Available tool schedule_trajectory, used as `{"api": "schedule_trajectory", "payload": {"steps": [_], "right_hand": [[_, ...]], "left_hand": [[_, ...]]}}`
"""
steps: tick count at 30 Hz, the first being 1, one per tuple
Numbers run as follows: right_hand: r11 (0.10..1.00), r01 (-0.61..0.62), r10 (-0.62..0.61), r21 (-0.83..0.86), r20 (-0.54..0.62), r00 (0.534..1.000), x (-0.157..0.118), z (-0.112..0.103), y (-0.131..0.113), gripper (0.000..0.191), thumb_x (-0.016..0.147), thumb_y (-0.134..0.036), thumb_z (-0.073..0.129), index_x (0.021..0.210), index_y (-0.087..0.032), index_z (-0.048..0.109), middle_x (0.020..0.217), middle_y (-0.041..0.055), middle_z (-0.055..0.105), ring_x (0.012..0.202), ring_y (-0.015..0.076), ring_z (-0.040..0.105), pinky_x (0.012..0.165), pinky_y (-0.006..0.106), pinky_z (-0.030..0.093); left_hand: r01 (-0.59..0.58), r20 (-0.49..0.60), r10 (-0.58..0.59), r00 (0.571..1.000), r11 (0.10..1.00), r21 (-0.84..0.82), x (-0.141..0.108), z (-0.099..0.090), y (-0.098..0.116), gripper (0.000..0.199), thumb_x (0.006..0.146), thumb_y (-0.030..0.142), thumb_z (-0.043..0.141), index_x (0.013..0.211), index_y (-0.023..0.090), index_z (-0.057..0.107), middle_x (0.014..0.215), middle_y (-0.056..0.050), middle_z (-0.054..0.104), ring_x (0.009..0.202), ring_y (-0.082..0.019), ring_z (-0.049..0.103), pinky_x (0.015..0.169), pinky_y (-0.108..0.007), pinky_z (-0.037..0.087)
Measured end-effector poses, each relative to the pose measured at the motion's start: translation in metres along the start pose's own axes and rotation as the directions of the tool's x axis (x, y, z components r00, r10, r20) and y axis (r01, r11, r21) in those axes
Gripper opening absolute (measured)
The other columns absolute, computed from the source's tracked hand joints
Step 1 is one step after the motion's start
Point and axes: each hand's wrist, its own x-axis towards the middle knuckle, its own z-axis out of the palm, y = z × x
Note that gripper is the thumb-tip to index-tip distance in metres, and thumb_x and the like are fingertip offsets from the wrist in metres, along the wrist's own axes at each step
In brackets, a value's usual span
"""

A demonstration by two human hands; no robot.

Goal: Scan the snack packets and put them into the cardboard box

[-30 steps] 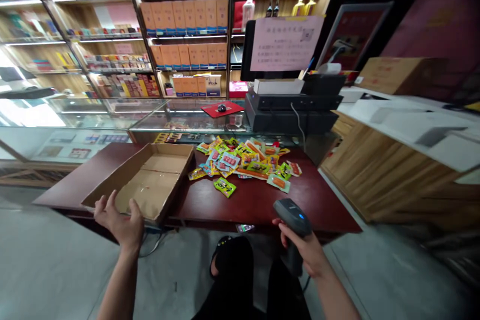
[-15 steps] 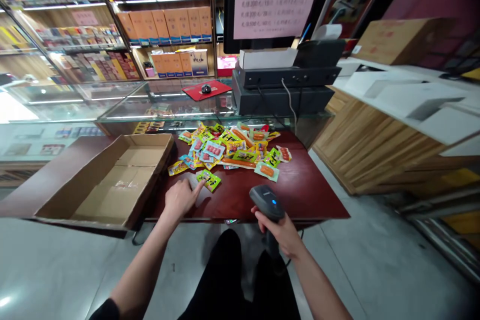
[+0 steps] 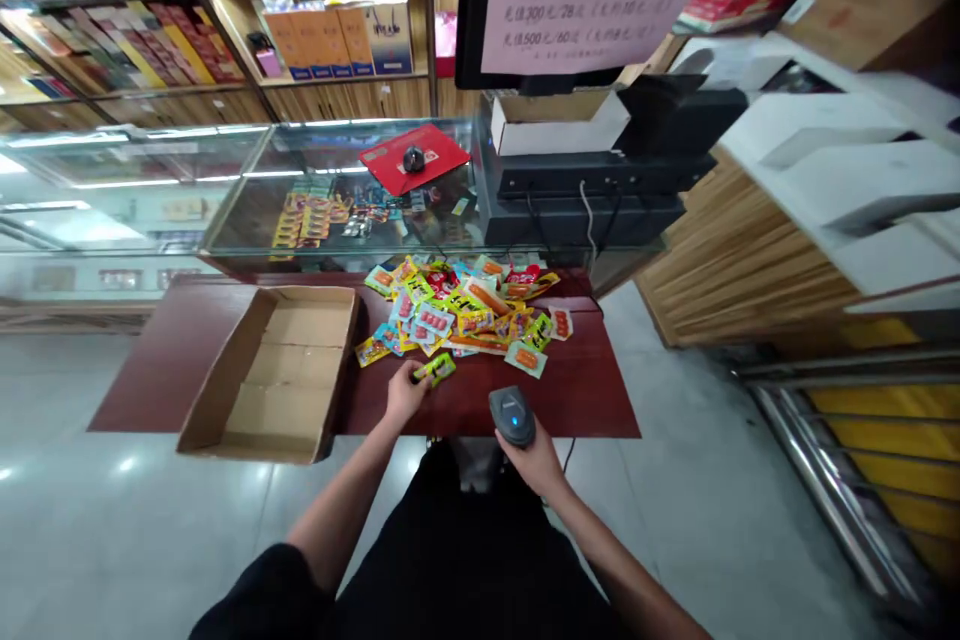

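My left hand is closed on a small yellow-green snack packet, its fingers at the packet's left end, just in front of the heap. In my right hand is a dark grey barcode scanner with a blue light showing on top; its handle is mostly hidden by the fingers. Beyond both hands lies a heap of small snack packets, several with sausages visible through the wrapper. An open, shallow cardboard box stands on the table to the left of the heap, with its bare bottom visible.
The dark red table butts against a glass display counter. On the counter sit a red mat with a mouse, a black cash drawer and a monitor bearing a pink notice. A wood-sided cabinet stands at right.
My left hand has gone from a finger resting on the flat green packet to gripping it. The scanner has turned in my right hand. The view has tipped downward.
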Motion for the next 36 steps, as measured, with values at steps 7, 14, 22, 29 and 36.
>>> {"api": "schedule_trajectory", "payload": {"steps": [7,14,22,29,36], "right_hand": [[0.996,-0.060,0.065,-0.072,0.070,0.995,0.025,0.015,-0.044,0.040,0.065,-0.032,0.069,0.100,-0.013,0.066,0.095,0.0133,0.074,0.092,0.0286,0.069,0.083,0.038,0.052],[0.996,-0.016,0.030,-0.084,0.169,0.985,0.067,-0.003,-0.086,0.031,0.074,-0.040,0.065,0.092,-0.016,0.069,0.074,0.0088,0.074,0.077,0.0275,0.071,0.072,0.036,0.055],[0.990,0.074,-0.031,-0.118,0.329,0.944,0.082,-0.015,-0.115,0.028,0.076,-0.042,0.063,0.089,-0.018,0.069,0.065,0.0068,0.072,0.066,0.0264,0.071,0.064,0.035,0.056],[0.985,0.091,-0.054,-0.144,0.243,0.969,0.100,0.012,-0.135,0.029,0.074,-0.040,0.064,0.089,-0.017,0.069,0.068,0.0082,0.072,0.077,0.0281,0.072,0.061,0.031,0.054],[0.981,0.087,-0.056,-0.175,0.179,0.982,0.111,0.032,-0.151,0.021,0.071,-0.034,0.064,0.082,-0.017,0.069,0.069,0.0093,0.073,0.079,0.0290,0.071,0.060,0.030,0.053]], "left_hand": [[0.437,0.273,-0.343,0.899,0.746,-0.502,0.013,-0.029,0.036,0.022,0.063,0.011,0.080,0.075,0.011,0.062,0.079,-0.008,0.067,0.074,-0.017,0.067,0.074,-0.033,0.058],[0.388,0.224,-0.323,0.919,0.651,-0.652,0.044,-0.026,0.067,0.020,0.068,0.009,0.078,0.074,0.012,0.059,0.078,-0.004,0.067,0.077,-0.016,0.067,0.080,-0.036,0.059],[0.367,0.212,-0.312,0.926,0.620,-0.693,0.046,-0.008,0.098,0.024,0.062,0.007,0.082,0.073,0.010,0.061,0.083,-0.009,0.069,0.078,-0.019,0.069,0.077,-0.036,0.060],[0.348,0.216,-0.284,0.934,0.597,-0.723,0.058,-0.014,0.123,0.024,0.065,0.004,0.078,0.074,0.012,0.058,0.079,-0.004,0.068,0.075,-0.017,0.069,0.079,-0.037,0.060],[0.378,0.246,-0.291,0.925,0.631,-0.677,0.065,-0.034,0.132,0.030,0.063,0.010,0.082,0.075,0.013,0.054,0.069,-0.003,0.066,0.064,-0.019,0.071,0.062,-0.026,0.059]]}}
